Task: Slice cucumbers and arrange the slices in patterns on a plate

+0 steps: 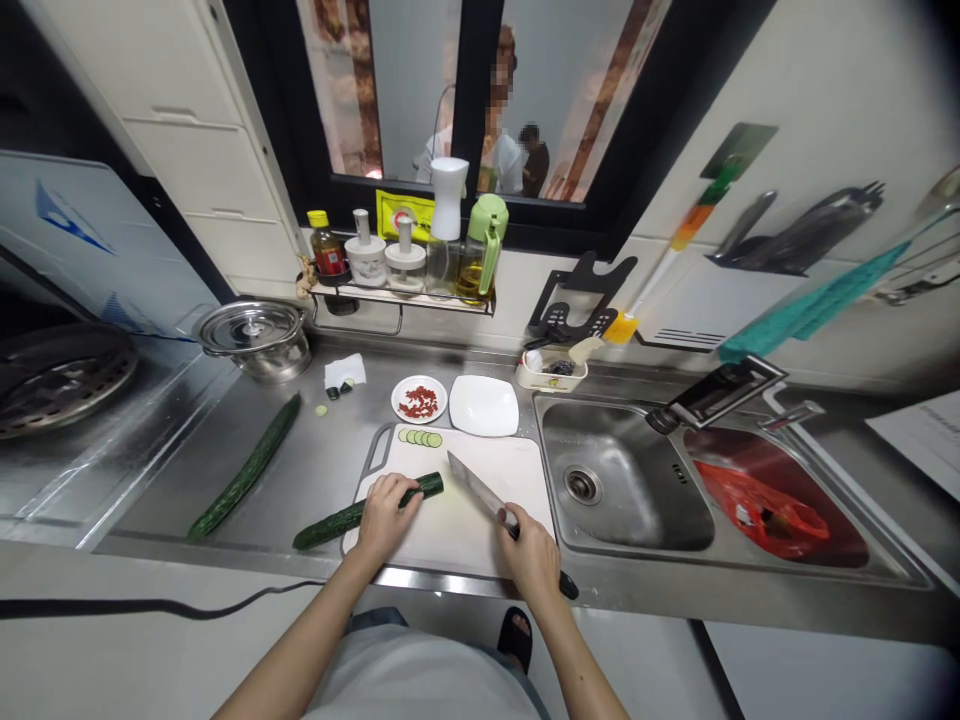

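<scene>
Cucumber (330,528) lies across L edge of cutting bd (450,545), far end out over steel counter (165,500); our L hand (386,512) grips it from above, R hand (532,555) wrapped round handle of kitchen knife (474,482), blade just clear of cucumber's R end. Main risk, we judge: round & part-overhanging, so it could roll or rock under pressure & send edge toward our L fingertips, esp. if not tucked. Cut slices (420,438) at bd's back could scatter if bumped.

Dark-framed window (478,80) in pale wall (840,90); steel counter (322,460) beneath.
</scene>
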Demonstrator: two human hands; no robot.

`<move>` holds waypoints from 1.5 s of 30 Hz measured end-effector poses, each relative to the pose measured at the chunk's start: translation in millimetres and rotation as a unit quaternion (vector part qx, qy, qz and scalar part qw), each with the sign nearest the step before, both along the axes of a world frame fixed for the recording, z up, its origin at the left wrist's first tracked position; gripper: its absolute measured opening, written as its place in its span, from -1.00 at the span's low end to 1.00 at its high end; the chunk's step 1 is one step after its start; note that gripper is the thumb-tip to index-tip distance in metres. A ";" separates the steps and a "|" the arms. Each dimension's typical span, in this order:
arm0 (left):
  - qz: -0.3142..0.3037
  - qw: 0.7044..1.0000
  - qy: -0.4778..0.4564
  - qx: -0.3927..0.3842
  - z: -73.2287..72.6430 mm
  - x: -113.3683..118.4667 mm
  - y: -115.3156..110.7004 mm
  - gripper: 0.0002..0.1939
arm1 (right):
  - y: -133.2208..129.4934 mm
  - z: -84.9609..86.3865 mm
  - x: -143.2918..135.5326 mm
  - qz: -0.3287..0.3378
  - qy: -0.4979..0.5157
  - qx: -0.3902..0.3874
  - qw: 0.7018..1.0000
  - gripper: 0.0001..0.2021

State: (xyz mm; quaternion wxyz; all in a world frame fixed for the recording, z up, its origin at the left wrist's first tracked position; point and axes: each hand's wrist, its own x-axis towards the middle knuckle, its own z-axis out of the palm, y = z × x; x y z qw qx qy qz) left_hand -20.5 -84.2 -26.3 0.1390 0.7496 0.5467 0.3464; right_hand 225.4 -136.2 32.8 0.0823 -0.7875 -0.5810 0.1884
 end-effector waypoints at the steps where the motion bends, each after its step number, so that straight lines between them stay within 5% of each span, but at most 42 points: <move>1: -0.001 1.000 0.005 0.003 0.3 -0.3 -0.3 -0.89 | 0.1 2.2 -1.5 -0.006 -0.001 -0.008 1.000 -0.63; 12: -0.054 0.997 0.056 0.022 -3.9 8.4 6.2 -0.81 | 4.2 6.0 -15.8 0.037 -0.001 -0.045 0.998 -0.67; 22: -0.098 0.986 0.116 -0.068 1.6 7.0 22.0 -0.60 | 21.2 19.7 -41.9 0.113 -0.026 -0.102 0.988 -0.66; 33: -0.098 0.986 0.117 -0.071 1.1 4.8 33.2 -0.71 | 24.2 19.6 -52.0 0.135 -0.023 -0.103 0.985 -0.68; 45: -0.092 0.977 0.113 -0.153 16.3 -1.1 36.1 -0.56 | 23.1 18.4 -53.3 0.137 -0.030 -0.101 0.985 -0.69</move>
